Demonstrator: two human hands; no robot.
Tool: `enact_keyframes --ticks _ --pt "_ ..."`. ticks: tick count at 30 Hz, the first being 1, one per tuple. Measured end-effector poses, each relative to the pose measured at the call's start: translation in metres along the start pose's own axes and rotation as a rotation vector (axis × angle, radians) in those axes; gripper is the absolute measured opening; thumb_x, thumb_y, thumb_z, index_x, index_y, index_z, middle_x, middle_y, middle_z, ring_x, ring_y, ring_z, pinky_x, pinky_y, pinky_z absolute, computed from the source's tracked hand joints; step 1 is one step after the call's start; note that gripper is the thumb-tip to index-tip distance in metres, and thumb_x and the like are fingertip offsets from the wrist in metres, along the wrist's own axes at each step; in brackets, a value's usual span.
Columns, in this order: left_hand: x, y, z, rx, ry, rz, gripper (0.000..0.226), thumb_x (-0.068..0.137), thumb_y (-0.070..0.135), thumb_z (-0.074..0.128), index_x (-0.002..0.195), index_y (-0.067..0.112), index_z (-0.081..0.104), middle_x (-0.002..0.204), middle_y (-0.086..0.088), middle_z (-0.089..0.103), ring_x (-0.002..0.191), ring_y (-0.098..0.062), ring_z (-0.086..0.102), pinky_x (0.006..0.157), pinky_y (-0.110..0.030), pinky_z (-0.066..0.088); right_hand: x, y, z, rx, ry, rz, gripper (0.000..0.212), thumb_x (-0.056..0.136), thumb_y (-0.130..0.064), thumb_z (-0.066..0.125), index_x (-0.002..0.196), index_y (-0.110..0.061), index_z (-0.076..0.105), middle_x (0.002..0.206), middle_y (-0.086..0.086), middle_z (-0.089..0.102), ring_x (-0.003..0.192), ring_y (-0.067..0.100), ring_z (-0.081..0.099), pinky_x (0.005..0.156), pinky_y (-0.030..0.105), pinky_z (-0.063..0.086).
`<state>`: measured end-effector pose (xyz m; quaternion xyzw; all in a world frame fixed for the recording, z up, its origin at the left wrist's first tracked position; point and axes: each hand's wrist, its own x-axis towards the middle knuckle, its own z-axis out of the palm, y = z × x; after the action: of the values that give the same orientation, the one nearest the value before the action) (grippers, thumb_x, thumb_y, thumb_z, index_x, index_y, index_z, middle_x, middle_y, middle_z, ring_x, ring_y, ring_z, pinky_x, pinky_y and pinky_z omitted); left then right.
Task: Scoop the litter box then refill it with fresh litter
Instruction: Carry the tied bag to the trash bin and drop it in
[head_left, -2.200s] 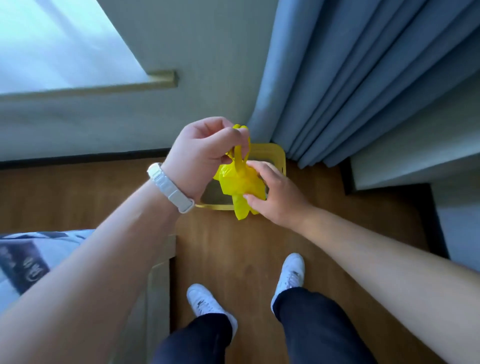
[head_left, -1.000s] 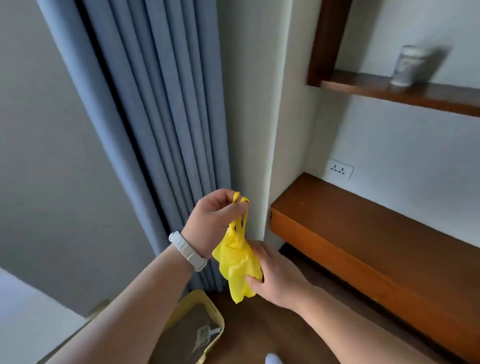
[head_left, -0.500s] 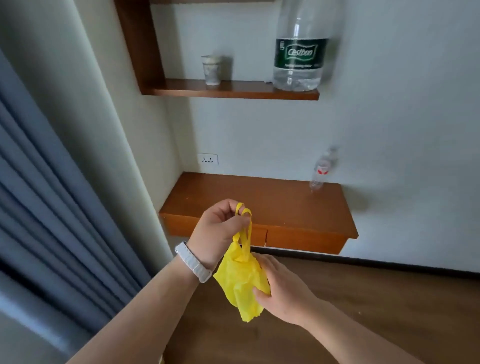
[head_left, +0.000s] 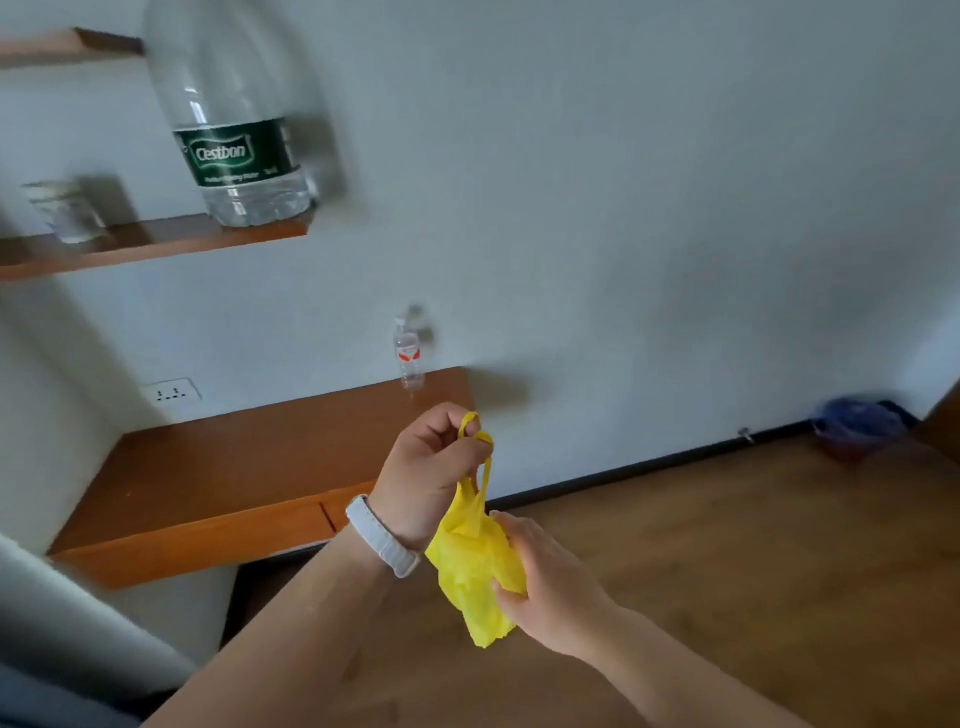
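Two bottles, one bag

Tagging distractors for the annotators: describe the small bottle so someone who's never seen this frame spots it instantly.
Start at the white wall and find the long wooden ledge fixed low against it. At the ledge's far right end, close to the wall, stands a small bottle. It is clear with a red label, unlike the much larger green-labelled bottle on the upper shelf.

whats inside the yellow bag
Nothing inside shows: the yellow bag is opaque and bunched shut, its handles pinched by the left hand, its body gripped by the right hand.
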<state>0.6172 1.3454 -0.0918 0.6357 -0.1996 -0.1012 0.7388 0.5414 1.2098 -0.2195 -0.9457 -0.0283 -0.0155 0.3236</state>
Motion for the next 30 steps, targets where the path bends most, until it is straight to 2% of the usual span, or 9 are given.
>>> enact_keyframes --ticks 4,10,13,15,18,22,26,30 --pt "0.026 -0.015 0.088 -0.017 -0.076 -0.032 0.018 0.054 0.021 0.07 0.069 0.016 0.06 0.06 -0.006 0.051 0.056 -0.02 0.045 0.057 -0.03 0.038 -0.03 0.069 -0.054 -0.005 0.085 0.07 0.069 0.089 -0.045 0.056 0.148 -0.037 0.021 0.142 -0.017 0.037 0.126 0.009 0.047 0.101 0.027 0.043" --pt "0.058 -0.033 0.2 -0.022 -0.266 -0.051 0.022 0.055 0.022 0.07 0.071 0.01 0.06 0.061 -0.005 0.053 0.056 -0.018 0.046 0.055 -0.028 0.039 -0.071 0.143 -0.123 -0.001 0.227 0.218 0.066 0.092 -0.035 0.056 0.149 -0.031 0.024 0.146 -0.013 0.035 0.132 0.007 0.039 0.102 0.014 0.029" --pt "0.074 -0.043 0.244 -0.034 -0.366 -0.064 0.023 0.056 0.02 0.07 0.072 0.008 0.057 0.061 -0.007 0.05 0.057 -0.02 0.043 0.054 -0.029 0.038 -0.082 0.172 -0.148 0.033 0.257 0.286 0.068 0.091 -0.034 0.057 0.149 -0.033 0.023 0.147 -0.015 0.031 0.132 0.007 0.037 0.104 0.02 0.032" --pt "0.086 -0.05 0.272 -0.04 -0.423 -0.056 0.023 0.059 0.012 0.069 0.075 0.003 0.054 0.061 -0.008 0.05 0.055 -0.019 0.045 0.053 -0.027 0.04 -0.087 0.191 -0.161 0.046 0.283 0.316 0.068 0.09 -0.034 0.056 0.149 -0.033 0.023 0.147 -0.016 0.031 0.131 0.007 0.037 0.102 0.019 0.031" --pt "0.108 -0.063 0.309 -0.039 -0.486 -0.036 0.013 0.066 0.003 0.061 0.076 0.0 0.053 0.058 -0.007 0.053 0.052 -0.017 0.048 0.05 -0.024 0.043 -0.092 0.224 -0.177 0.039 0.325 0.392 0.07 0.088 -0.039 0.055 0.149 -0.035 0.022 0.146 -0.017 0.031 0.129 0.008 0.04 0.103 0.024 0.035" --pt "0.151 -0.081 0.356 -0.041 -0.576 -0.049 0.01 0.067 0.004 0.061 0.074 0.001 0.055 0.058 -0.008 0.053 0.052 -0.018 0.048 0.052 -0.027 0.044 -0.087 0.272 -0.199 0.024 0.36 0.445 0.075 0.08 -0.052 0.049 0.148 -0.036 0.023 0.143 -0.016 0.036 0.13 0.006 0.04 0.105 0.026 0.038" --pt "0.207 -0.104 0.405 -0.093 -0.678 -0.043 0.009 0.068 0.004 0.06 0.074 0.002 0.054 0.055 -0.002 0.056 0.049 -0.013 0.05 0.05 -0.022 0.045 -0.071 0.319 -0.232 0.044 0.426 0.499 0.077 0.075 -0.053 0.051 0.147 -0.038 0.027 0.141 -0.018 0.039 0.124 -0.002 0.042 0.101 0.024 0.041" --pt "0.264 -0.123 0.454 -0.105 -0.795 -0.045 0.008 0.069 0.008 0.063 0.07 0.012 0.056 0.058 -0.008 0.055 0.051 -0.02 0.049 0.051 -0.026 0.044 -0.047 0.367 -0.268 0.047 0.491 0.581 0.074 0.077 -0.049 0.051 0.147 -0.034 0.03 0.141 -0.012 0.042 0.126 0.007 0.047 0.1 0.033 0.044"
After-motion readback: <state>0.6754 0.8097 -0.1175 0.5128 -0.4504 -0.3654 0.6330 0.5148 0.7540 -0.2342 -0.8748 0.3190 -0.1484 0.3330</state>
